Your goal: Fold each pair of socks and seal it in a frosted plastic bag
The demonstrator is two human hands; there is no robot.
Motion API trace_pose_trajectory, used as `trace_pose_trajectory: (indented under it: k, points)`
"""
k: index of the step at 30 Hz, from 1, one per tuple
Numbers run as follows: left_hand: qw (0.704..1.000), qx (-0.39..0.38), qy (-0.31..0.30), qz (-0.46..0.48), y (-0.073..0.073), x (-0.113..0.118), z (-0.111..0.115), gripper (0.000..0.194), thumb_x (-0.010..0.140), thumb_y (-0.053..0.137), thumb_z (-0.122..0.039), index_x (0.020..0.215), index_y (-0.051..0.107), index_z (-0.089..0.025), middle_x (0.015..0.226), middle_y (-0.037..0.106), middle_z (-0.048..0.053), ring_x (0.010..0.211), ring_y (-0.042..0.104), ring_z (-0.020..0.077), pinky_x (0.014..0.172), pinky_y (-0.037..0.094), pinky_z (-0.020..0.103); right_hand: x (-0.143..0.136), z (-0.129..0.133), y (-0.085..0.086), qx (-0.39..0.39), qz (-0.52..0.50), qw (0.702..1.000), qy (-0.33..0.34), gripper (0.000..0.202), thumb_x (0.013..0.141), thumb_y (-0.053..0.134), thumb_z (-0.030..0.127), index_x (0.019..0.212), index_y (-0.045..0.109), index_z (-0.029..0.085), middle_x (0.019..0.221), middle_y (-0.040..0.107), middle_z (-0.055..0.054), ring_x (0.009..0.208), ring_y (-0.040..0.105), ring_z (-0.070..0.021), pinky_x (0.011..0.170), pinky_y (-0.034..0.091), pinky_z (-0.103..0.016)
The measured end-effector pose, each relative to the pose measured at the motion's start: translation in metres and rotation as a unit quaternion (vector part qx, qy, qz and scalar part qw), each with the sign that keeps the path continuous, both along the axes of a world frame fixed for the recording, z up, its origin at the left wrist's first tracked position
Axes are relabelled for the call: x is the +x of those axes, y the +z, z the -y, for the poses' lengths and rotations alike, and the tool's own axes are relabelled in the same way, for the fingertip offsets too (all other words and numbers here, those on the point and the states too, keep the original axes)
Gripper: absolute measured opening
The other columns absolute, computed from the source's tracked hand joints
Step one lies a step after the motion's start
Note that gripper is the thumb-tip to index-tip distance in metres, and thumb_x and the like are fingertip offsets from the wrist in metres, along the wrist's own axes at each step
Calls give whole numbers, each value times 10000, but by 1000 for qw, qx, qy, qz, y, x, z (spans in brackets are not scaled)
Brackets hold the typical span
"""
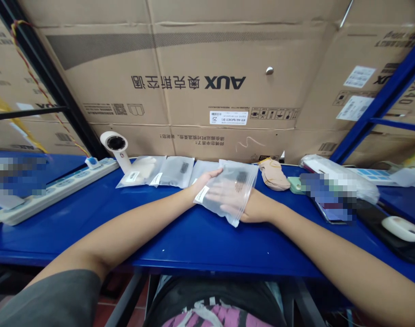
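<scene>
A translucent zip-top plastic bag (240, 184) with a white label sticker and dark print is held up just above the blue table. My left hand (204, 180) grips its left side, thumb lying over the top film. From the right, my right hand (253, 206) reaches past the zip edge, and its stretched fingers show through the cloudy plastic. Whether those fingers are inside the bag or behind it I cannot tell. Behind lie more bags: one with a pale item (144, 168), a greyish one (176, 171) and a partly covered one (198, 169).
A stack of beige fabric pieces (273, 175) lies right of the bag, by a green case (296, 185) and a blurred-out phone-like object (330, 200). Farther right is a white mouse (403, 228). A handheld fan (117, 147) and power strip (64, 186) are left. Cardboard (193, 54) walls the back.
</scene>
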State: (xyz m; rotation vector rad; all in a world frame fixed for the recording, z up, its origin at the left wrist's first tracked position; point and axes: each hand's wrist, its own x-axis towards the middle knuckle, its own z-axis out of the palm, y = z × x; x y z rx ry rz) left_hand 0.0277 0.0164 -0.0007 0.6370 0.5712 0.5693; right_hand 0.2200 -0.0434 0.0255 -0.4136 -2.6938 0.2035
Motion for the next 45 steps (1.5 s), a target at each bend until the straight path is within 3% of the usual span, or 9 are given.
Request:
trace_pose_trajectory:
  k: [5,8,11,18,23,27,36,40,45]
  points:
    - [995,19,84,42,3,3,-1,487,949,450,-516,1116,664,-111,928,748,125,976,702,306,935,500,426,24,-28,0,34,-111,988,-99,383,964,448,333,1306,615,293,1385,603,-52,1310,519,-285,1128,363,-552]
    - [993,35,112,26,4,6,5,522,900,515,-573,1156,664,-143,987,749,136,1038,680,343,968,483,480,35,-46,-3,32,-288,925,-245,238,912,545,382,1045,688,246,1073,712,-90,1064,637,-283,993,478,-518]
    - [988,106,115,-8,4,14,16,434,841,670,-473,1143,684,-161,1008,752,126,1036,681,339,973,485,477,37,-57,-6,-75,-397,855,-324,421,740,730,488,1045,634,214,991,686,-82,873,651,-226,805,555,-398]
    - [958,269,99,-30,-3,32,33,445,726,832,-228,1143,689,-165,1161,719,119,1043,679,258,1028,465,431,32,-57,-11,-342,-361,817,-292,507,559,808,567,874,724,180,744,719,-55,769,674,-277,713,564,-417]
    - [969,211,121,-35,-2,28,28,417,752,810,-241,1141,676,-168,1092,739,115,950,704,256,973,508,461,31,-52,-7,-359,-343,828,-261,468,676,727,609,875,739,186,812,739,-51,813,682,-251,749,566,-396]
    - [959,258,110,-49,-3,29,28,453,723,831,-231,1144,676,-165,1124,731,119,1033,688,271,1014,478,461,28,-49,-6,-373,-330,829,-256,460,588,821,562,825,733,178,795,736,-49,762,671,-230,718,563,-370]
    - [904,403,96,-104,-7,33,31,536,625,889,-199,1115,672,-178,1192,701,108,1163,627,294,1075,421,480,19,-48,-21,-425,-404,745,-319,506,512,840,593,704,687,151,617,653,-14,584,583,-168,565,474,-287]
    - [927,351,99,-82,-5,33,31,554,643,889,-272,1142,665,-185,1180,706,107,1112,649,283,1023,466,460,24,-53,-19,-375,-384,770,-344,487,542,803,627,684,672,179,667,678,-37,680,610,-211,587,483,-295]
    - [939,251,222,-75,-6,30,21,413,720,813,-459,977,691,-158,958,735,92,840,691,215,771,548,351,36,-65,-22,-331,-376,795,-343,437,577,774,607,666,629,205,679,670,-28,739,623,-224,631,503,-298]
